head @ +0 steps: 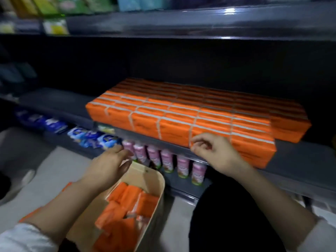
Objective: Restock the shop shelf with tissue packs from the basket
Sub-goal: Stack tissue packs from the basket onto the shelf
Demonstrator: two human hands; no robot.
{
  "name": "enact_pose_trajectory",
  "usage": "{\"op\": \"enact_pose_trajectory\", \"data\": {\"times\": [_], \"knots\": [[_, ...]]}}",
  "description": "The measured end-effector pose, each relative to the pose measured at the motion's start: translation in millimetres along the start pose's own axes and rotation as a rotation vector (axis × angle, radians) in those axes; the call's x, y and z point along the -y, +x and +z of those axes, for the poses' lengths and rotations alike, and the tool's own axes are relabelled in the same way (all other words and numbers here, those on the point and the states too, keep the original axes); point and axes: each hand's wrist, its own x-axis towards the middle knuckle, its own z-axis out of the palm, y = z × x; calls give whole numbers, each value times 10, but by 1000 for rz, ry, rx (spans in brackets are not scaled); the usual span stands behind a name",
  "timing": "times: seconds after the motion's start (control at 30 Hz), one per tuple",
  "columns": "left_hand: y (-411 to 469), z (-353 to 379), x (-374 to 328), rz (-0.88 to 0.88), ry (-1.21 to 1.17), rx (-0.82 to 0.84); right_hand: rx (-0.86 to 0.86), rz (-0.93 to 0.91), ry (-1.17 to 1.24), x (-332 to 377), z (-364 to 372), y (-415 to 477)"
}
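Your left hand (111,164) hovers with fingers spread and empty over the beige basket (161,180), where loose orange tissue packs (127,202) lie. Further right, your right hand (214,153), fingers loosely curled, meets the front of the stacked tissue packs (190,113) on the dark shelf (300,160). I cannot tell whether it pinches one.

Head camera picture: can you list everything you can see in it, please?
shelf tissue packs: many, orange, stacked block on the middle shelf
basket: one, beige, bottom centre
basket tissue packs: several, orange, loose inside the basket
bottles: about six, pink, lower shelf
packets: several, blue and white, lower shelf, left
left hand: one, over the basket, holding nothing
right hand: one, fingers curled at the stack's front; grip unclear
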Motion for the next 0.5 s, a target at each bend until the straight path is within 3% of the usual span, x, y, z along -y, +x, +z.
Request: {"op": "enact_pose_trajectory", "data": {"times": [0.2,0.37,0.5], "knots": [[-726,52,729,-319,18,53,394,-104,-322,215,918,231],[-1005,330,1077,-422,-85,193,554,-57,-590,164,1306,501],[-1028,351,1342,-435,-124,135,598,-9,-641,84,1569,718]]}}
